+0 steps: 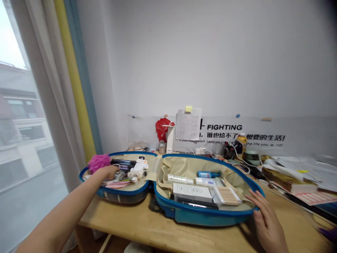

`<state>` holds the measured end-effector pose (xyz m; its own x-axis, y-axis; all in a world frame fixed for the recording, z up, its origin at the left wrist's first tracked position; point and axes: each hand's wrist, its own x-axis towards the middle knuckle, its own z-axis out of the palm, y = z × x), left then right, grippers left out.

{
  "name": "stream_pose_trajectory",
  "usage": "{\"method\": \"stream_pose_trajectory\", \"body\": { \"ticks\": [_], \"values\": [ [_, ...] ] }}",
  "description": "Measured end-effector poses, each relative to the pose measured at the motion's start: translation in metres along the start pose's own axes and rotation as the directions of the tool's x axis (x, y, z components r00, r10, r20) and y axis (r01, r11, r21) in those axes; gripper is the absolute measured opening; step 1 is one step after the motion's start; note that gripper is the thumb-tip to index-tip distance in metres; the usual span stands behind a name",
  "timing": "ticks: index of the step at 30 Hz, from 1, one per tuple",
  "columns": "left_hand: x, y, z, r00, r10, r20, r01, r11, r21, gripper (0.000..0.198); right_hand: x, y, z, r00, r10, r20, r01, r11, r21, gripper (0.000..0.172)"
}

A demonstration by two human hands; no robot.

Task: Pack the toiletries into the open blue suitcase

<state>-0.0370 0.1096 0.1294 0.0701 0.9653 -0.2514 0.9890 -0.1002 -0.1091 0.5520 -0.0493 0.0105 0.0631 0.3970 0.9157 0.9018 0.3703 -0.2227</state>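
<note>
An open blue hard-shell suitcase (216,212) with beige lining lies on the wooden table. Over its left half, my left hand (112,172) reaches in among small toiletries; its fingertips are mostly hidden. Around that hand are a pink bath puff (99,162), dark tubes (122,163), white bottles (140,165) and flat pink items (122,184). My right hand (268,219) grips the rim at the right end, fingers over the edge and thumb outside. Inside the right half are a white box (192,192), a pack of cotton swabs (226,195), a blue pump bottle (208,174) and white tubes (180,179).
A small wheel (155,206) sticks out near the hinge. Behind the suitcase stand a white lamp-like stand (170,138), a yellow bottle (240,144) and a green jar (251,157). Papers (310,172) and cables cover the right side. A window and curtains (60,88) are at left.
</note>
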Motion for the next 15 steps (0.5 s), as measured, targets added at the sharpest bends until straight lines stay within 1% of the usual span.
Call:
{"method": "stream_pose_trajectory", "body": {
  "ticks": [3,5,7,9,11,12,14,15],
  "values": [
    [-0.002,0.002,0.001,1.0,0.006,-0.029,-0.005,0.999,0.041,0.065,0.0,-0.001,-0.001,0.999,0.042,0.029,-0.042,0.999,0.012,0.043],
    [-0.006,0.003,-0.006,0.997,0.011,-0.072,-0.006,0.998,0.067,0.062,0.0,-0.001,-0.001,0.998,0.05,0.036,-0.05,0.999,0.012,0.043],
    [-0.013,0.008,-0.022,0.989,0.01,-0.149,0.005,0.995,0.1,0.056,0.001,-0.002,-0.001,0.999,0.033,0.021,-0.033,0.999,0.009,0.041],
    [-0.02,0.019,-0.046,0.96,0.034,-0.276,0.002,0.992,0.129,0.049,0.002,-0.002,-0.001,1.0,0.0,0.0,0.0,1.0,0.004,0.04],
    [-0.025,0.04,-0.073,0.912,0.098,-0.397,-0.046,0.989,0.138,0.048,0.002,-0.002,0.0,1.0,-0.027,-0.007,0.027,1.0,-0.01,0.039],
    [-0.026,0.055,-0.085,0.889,0.144,-0.434,-0.092,0.986,0.138,0.05,0.002,-0.002,0.0,0.999,-0.035,-0.005,0.035,0.999,-0.016,0.039],
    [-0.026,0.091,-0.104,0.848,0.267,-0.457,-0.231,0.964,0.136,0.056,0.002,-0.001,0.0,0.999,-0.046,-0.001,0.046,0.999,-0.022,0.039],
    [-0.024,0.112,-0.109,0.83,0.325,-0.454,-0.294,0.946,0.138,0.059,0.002,0.0,0.0,0.999,-0.049,-0.001,0.049,0.999,-0.021,0.038]
  ]
}}
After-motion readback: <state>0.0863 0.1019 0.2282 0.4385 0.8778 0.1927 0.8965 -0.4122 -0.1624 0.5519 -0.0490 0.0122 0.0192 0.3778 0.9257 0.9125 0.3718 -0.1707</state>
